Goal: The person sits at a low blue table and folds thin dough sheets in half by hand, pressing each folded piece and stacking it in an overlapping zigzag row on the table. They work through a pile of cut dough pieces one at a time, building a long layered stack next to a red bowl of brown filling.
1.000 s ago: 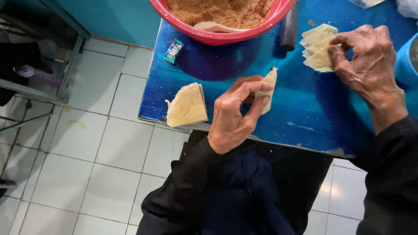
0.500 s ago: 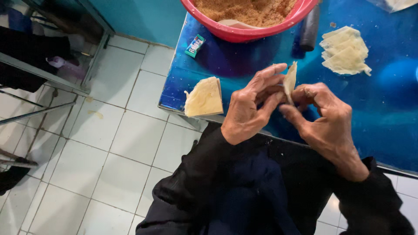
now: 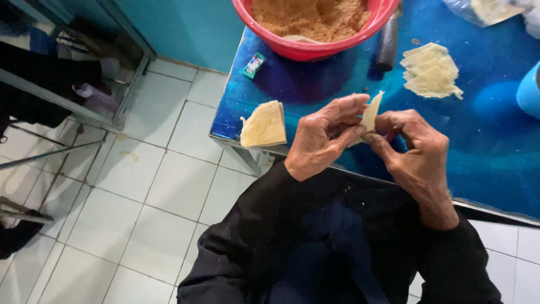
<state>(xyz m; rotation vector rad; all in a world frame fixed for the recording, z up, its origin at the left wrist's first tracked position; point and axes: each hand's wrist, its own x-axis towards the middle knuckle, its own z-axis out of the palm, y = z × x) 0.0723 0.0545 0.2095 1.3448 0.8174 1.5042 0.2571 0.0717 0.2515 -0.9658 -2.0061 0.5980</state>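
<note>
Both hands now meet on one thin pastry sheet. A second ago the right hand was off at the pile of sheets; now it pinches the sheet together with the left hand, so folding has begun. A folded triangle lies on the blue counter left of the left hand, and the red bowl of filling sits beyond.

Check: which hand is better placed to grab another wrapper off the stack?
Probably right. The right hand sits nearer the wrapper stack at the table's far right; the left hand pinches the folded wrapper and can hold it alone.
</note>
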